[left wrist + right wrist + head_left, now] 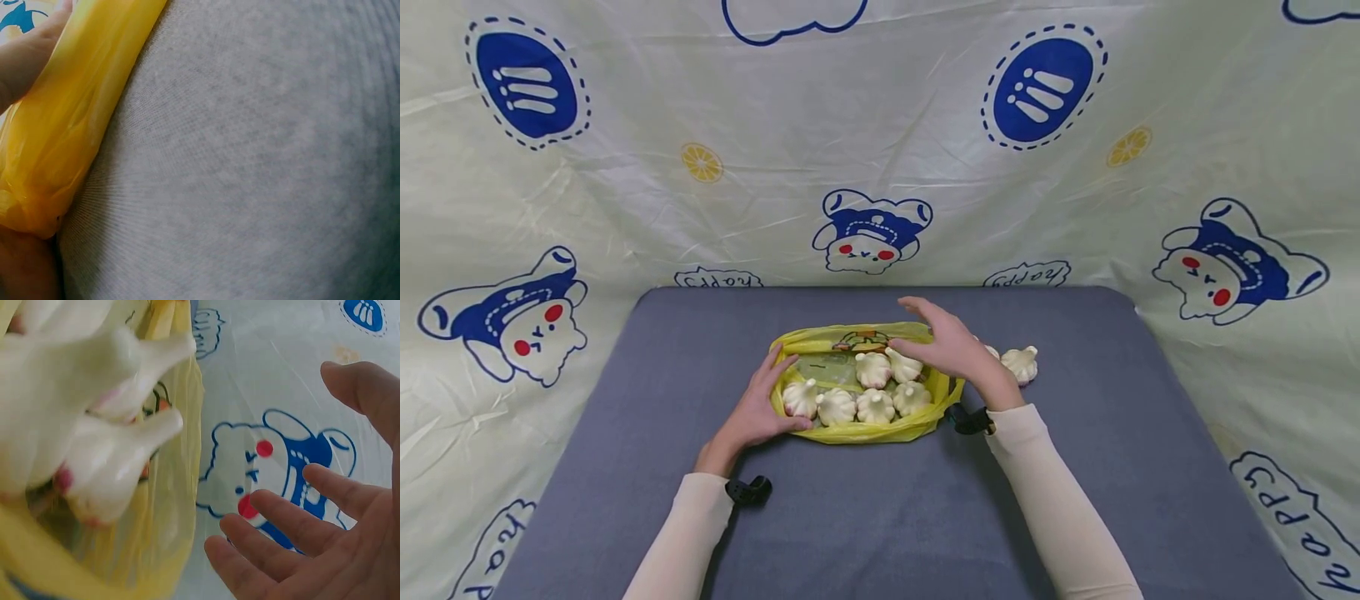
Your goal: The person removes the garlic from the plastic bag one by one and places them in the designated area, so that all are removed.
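A yellow plastic bag (880,432) lies with its mouth spread wide, and several white garlic bulbs (836,407) sit inside it. At its left end my left hand (758,406) holds the rim, thumb at the near side and fingers at the far side. The left wrist view shows the thumb (28,62) over the edge of the yellow film. My right hand (951,340) hovers over the bag's right end, fingers spread and holding nothing. In the right wrist view, garlic bulbs (103,465) stand in the bag beside that hand.
Right of the bag, a loose garlic bulb (1021,365) rests on the grey-blue tabletop (865,517); another is partly hidden behind my right wrist. A printed white cloth (880,125) hangs behind the table and along both sides.
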`<action>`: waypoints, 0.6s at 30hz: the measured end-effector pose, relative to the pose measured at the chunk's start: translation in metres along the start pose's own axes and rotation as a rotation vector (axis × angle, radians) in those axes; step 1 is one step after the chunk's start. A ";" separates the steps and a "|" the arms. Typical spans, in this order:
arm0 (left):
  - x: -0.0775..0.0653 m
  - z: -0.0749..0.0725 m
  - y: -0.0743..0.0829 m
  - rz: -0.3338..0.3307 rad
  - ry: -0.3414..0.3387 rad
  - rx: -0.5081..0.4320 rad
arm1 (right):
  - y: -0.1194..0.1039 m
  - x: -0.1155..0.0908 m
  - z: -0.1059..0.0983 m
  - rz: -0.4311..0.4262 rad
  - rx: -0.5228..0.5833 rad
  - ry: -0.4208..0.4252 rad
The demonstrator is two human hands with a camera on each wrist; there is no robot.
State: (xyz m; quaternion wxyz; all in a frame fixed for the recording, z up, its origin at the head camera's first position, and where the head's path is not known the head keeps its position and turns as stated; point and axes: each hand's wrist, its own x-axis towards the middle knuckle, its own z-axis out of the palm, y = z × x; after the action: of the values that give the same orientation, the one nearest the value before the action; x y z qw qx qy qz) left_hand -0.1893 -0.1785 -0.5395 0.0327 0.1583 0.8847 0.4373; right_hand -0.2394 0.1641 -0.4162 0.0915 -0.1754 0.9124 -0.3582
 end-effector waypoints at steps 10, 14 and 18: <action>-0.001 -0.001 -0.001 0.012 0.007 0.008 | -0.010 0.021 0.023 -0.047 0.041 -0.095; -0.001 -0.001 -0.001 0.012 0.006 0.008 | -0.011 0.025 0.030 -0.062 0.057 -0.125; 0.000 0.000 -0.001 0.010 0.008 0.009 | -0.011 0.029 0.035 -0.090 0.065 -0.139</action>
State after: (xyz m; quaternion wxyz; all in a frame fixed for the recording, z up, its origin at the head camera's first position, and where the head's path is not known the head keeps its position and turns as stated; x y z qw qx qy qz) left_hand -0.1894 -0.1791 -0.5398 0.0265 0.1611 0.8859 0.4342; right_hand -0.2528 0.1242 -0.4354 0.1441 -0.2375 0.8829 -0.3785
